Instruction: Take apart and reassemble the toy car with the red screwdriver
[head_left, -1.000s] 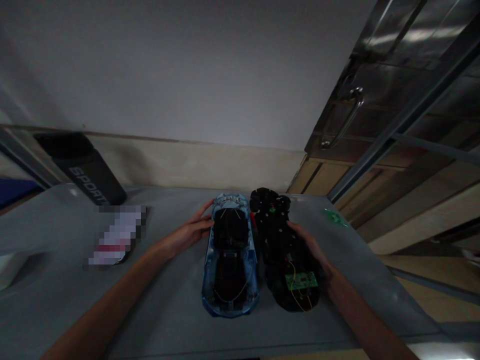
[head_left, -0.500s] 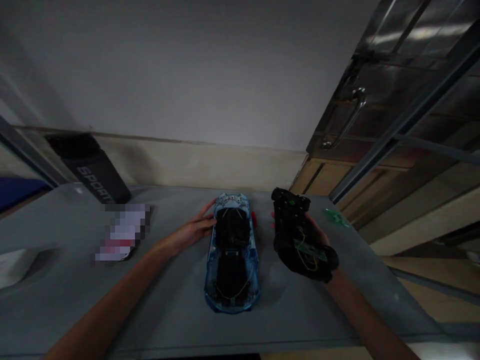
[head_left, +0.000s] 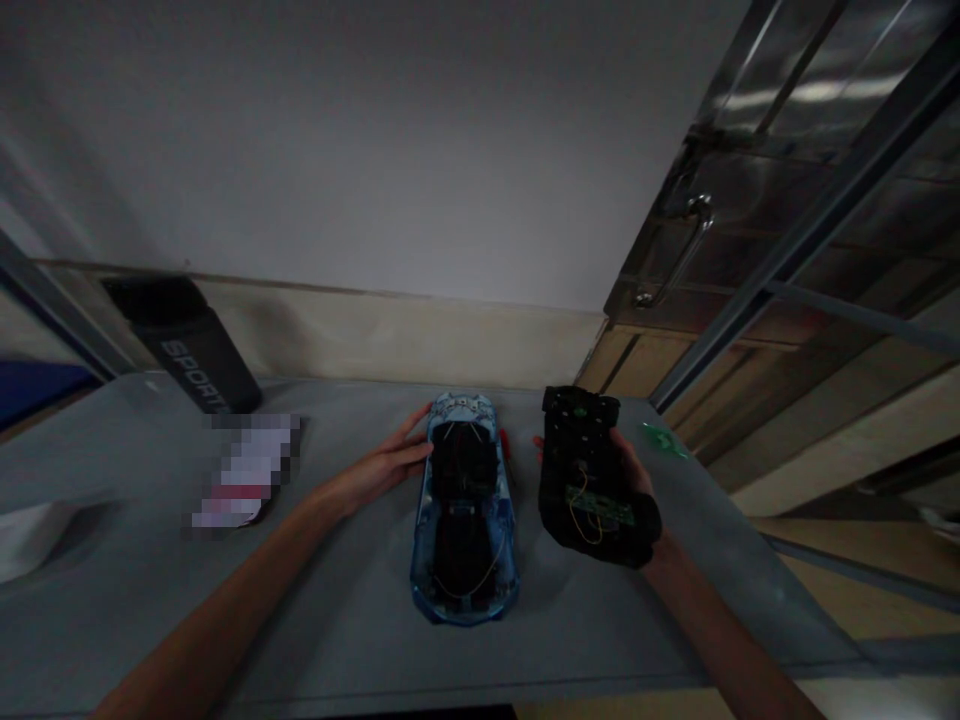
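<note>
- Left hand: fingertips sit against the left side of the blue toy-car body shell, thumb and index a bit apart. Can't tell if they're actually pinching it. Shell's mid-table, open side up.
- Right hand is wrapped around the black toy-car chassis, fingertips poking out on its left side. Looks lifted off the grey table, just right of the shell.
- I'd grip that chassis by its outer edges and keep fingers off the green circuit board. The yellow wire loops loose, so don't let it snag.
- Light touch on the shell, imo. Enough to stop it sliding, not enough to flex it.
- Watch the gap between the two: there's a red-handled tool just beside the shell.
- Room-wise, the wall limits you at the back. The table's right edge slants in near the small green bag, so swing toward the front left instead.
</note>
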